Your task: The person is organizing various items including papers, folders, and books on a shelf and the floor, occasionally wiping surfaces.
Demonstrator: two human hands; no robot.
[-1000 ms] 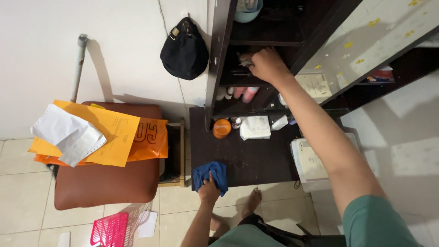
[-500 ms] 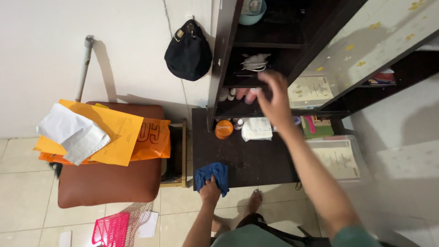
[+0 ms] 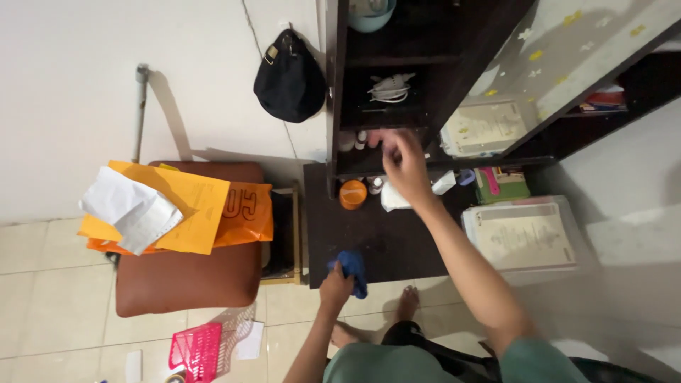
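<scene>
Your room is evenly lit and fairly bright, and the white wall (image 3: 85, 85) and pale floor tiles (image 3: 42, 284) bounce it back softly. The black bag (image 3: 289, 74) and the grey pole (image 3: 140, 106) throw soft shadows to their right, so your light sits off to the left. Inside the dark shelf unit (image 3: 425, 64) it's dim and detail sinks. Your right hand (image 3: 404, 167) is smeared with motion blur. Straight edges bow toward the frame's borders.
</scene>
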